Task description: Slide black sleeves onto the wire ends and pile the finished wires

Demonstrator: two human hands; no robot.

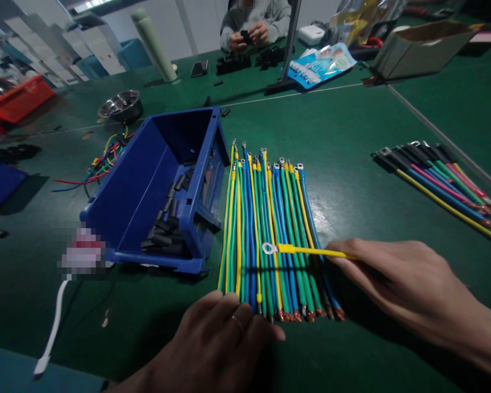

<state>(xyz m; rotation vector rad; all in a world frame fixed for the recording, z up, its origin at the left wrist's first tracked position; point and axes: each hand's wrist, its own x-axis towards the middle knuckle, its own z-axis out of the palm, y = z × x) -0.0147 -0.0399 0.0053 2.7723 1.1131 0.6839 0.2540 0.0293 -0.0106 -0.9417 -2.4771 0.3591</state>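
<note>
A row of blue, green and yellow cables (251, 218) lies side by side on the green table. Metal lugs cap their far ends, and bare copper shows at several near ends. My left hand (216, 344), with a ring on one finger, is closed over the near ends at the left of the row; its fingertips are partly hidden. Above the row, my right hand (413, 278) pinches a yellow cable (311, 250). The ring terminal (269, 248) on that cable points left, over the row.
Left of the row stands a blue bin (126, 202) with black sleeve pieces (167, 229). More cables (442, 185) lie at the right. Behind are a metal bowl (123, 105), a grey post (291, 43), a blue pouch (321, 65) and a cardboard box (421, 52). Another person's hands (249, 36) hold something black.
</note>
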